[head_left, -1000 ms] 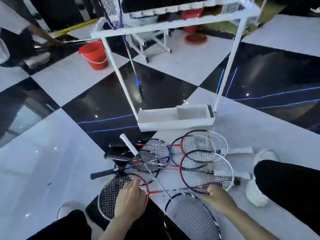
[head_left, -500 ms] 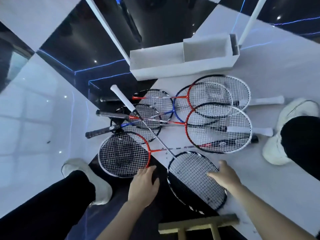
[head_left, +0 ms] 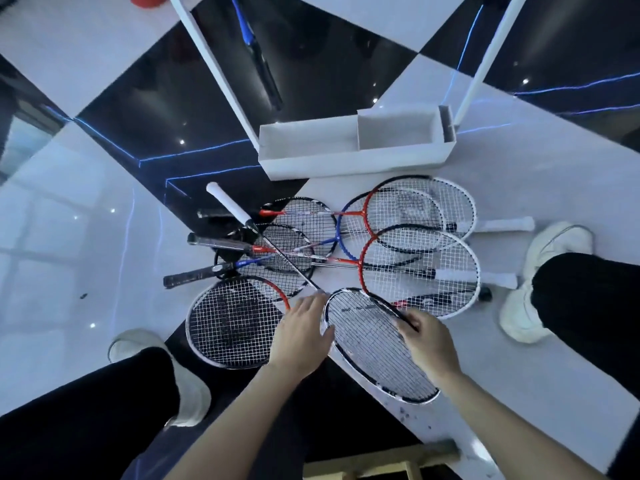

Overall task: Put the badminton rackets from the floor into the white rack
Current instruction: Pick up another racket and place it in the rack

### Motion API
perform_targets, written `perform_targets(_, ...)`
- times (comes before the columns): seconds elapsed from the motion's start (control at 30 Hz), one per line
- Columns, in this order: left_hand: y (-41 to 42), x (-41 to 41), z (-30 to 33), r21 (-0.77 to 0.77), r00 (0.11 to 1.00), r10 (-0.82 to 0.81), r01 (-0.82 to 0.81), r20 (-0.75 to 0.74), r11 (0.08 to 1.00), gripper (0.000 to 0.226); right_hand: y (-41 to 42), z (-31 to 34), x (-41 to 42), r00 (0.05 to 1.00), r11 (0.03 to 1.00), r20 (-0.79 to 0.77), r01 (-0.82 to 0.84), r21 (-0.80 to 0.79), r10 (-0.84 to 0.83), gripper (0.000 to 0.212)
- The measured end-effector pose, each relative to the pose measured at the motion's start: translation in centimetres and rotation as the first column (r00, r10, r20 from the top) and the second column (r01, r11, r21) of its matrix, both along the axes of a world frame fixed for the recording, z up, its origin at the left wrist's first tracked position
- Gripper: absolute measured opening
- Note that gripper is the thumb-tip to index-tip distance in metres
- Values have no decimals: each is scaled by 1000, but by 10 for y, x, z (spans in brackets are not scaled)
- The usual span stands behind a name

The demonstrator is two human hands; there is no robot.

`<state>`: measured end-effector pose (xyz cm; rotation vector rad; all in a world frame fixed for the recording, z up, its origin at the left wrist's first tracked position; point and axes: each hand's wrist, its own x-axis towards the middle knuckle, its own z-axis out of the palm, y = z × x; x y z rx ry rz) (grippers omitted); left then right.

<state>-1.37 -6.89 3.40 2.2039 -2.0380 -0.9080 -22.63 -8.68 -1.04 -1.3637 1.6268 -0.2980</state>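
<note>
Several badminton rackets lie overlapped on the floor in front of the white rack (head_left: 353, 161). Nearest me is a black-and-white racket (head_left: 375, 351) whose white handle (head_left: 227, 204) points up left. My right hand (head_left: 427, 342) grips the right side of its head frame, fingers curled over the rim. My left hand (head_left: 301, 336) lies flat at the head's left edge, touching the rim near the throat. A red-and-white racket (head_left: 230, 322) lies just left of my left hand. One racket hangs in the rack, its black handle (head_left: 266, 77) pointing down.
The rack's two slanted white legs (head_left: 214, 64) rise on either side of its base tray. My white shoes (head_left: 188, 393) and black trouser legs flank the pile; another white shoe (head_left: 526, 317) is at right. A wooden stool edge (head_left: 377, 459) sits below. The floor is glossy black and white.
Both hands moved onto the nearest racket's head: the right hand closed on its right rim, the left slid to its left edge. The view first tilted down, then moved closer.
</note>
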Motion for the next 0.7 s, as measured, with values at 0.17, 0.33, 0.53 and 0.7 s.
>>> perform_targets(0.17, -54, -18, 51, -109, 982, -180, 185, 55, 977, 82, -20, 79, 7, 977, 935, -196, -148, -322, 87, 16)
perform_targets(0.33, -85, -49, 113, -37, 968, -250, 251, 31, 967, 59, -32, 152, -15, 961, 823, -263, -216, -526, 84, 16)
perform_targets(0.53, -81, -76, 171, -114, 946, -272, 295, 177, 949, 26, -32, 206, -41, 956, 693, -293, -210, -689, -2, 24)
perform_targets(0.7, -75, -66, 222, -296, 988, -151, 148, 12, 944, 27, -50, 269, -42, 925, 383, -368, -308, -871, -92, 69)
